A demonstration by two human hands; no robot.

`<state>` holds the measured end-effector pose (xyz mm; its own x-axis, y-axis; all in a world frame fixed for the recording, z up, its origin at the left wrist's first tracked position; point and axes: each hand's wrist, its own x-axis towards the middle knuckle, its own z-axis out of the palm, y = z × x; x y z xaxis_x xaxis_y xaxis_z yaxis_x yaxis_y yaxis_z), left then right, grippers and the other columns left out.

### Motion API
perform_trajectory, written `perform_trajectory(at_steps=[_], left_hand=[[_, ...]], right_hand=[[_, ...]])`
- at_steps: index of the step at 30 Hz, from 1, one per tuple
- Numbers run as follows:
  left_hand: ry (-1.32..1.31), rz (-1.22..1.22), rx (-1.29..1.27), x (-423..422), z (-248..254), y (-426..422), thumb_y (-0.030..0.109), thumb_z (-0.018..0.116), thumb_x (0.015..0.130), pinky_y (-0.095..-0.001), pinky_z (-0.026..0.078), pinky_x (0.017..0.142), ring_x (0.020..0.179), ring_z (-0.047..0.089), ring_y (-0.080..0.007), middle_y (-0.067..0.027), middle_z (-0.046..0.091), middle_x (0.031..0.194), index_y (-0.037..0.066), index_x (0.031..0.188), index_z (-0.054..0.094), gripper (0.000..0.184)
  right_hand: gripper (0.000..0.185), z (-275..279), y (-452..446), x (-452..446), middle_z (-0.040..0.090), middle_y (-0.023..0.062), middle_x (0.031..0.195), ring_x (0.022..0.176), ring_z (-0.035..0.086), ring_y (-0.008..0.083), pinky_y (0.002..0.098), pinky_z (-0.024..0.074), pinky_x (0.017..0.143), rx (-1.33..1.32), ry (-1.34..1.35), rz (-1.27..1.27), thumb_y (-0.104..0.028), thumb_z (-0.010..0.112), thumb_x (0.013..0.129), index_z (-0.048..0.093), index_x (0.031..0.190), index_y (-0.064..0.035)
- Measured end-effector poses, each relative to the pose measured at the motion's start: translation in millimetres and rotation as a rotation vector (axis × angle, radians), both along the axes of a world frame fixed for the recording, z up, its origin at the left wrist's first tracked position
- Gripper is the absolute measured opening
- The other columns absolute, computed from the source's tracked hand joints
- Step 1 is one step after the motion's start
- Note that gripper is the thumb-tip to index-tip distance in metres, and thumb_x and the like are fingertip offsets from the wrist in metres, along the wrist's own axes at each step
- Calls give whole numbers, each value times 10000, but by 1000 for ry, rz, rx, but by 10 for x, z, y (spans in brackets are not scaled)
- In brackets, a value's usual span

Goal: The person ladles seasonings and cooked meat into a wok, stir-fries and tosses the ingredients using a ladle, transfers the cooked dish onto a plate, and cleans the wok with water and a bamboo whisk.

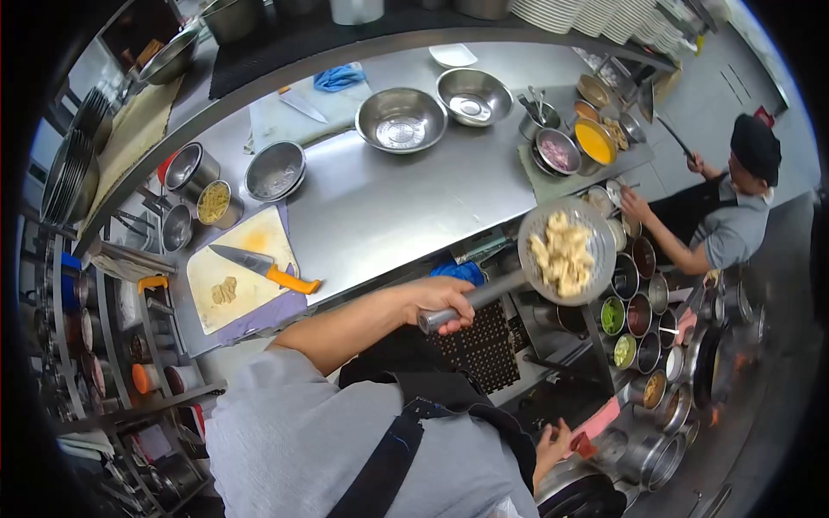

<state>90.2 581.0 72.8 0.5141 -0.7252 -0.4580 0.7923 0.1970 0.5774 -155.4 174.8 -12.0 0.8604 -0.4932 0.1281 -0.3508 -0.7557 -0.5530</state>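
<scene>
My left hand (445, 304) is closed round the handle of a round skimmer (596, 226), held out over the gap beside the steel counter. Pale yellow chunks of food (566, 255) are heaped in its bowl; I cannot tell which food. Low at the right, my right hand (551, 449) has its fingers apart, close to a red piece (585, 445) and a pink cloth (598, 421) by the stove. Whether it touches the red piece is unclear. Left of my left arm, an orange-handled knife (259, 266) rests on a cutting board (207, 298) with a small pile of food.
Steel bowls (401, 121) and a second knife (302, 105) are on the counter (371, 233). Several containers of ingredients (613, 315) line the stove side, near a wok (706, 367). A co-worker (734, 198) in a black cap stands at the right. A shelf edge (389, 41) crosses above.
</scene>
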Motion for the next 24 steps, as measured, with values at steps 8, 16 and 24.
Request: perform_trajectory(at_steps=[8,16,24], left_hand=[[-100,540,16,563,56,819,31,593,805,-248,425,367,486,536,-130,-101,568,730,-15,1065,452,299],[46,675,-604,1004,-724,1284,93,476,881,-210,431,362,471,447,-98,-85,493,734,-41,1252,410,401],[49,550,-1156,1111,-1057,1091,94,410,896,-241,423,326,427,493,-144,-112,462,718,-15,1426,169,593]], right_hand=[[276,-237,-14,-167,659,142,872,722,618,199,327,494,678,190,164,-6,-27,644,796,629,1066,32],[281,159,115,-6,674,149,888,748,629,205,327,499,702,12,292,-76,-25,643,800,630,1076,28],[299,185,288,76,675,145,886,761,629,207,330,497,713,45,383,-84,-40,638,814,623,1105,24]])
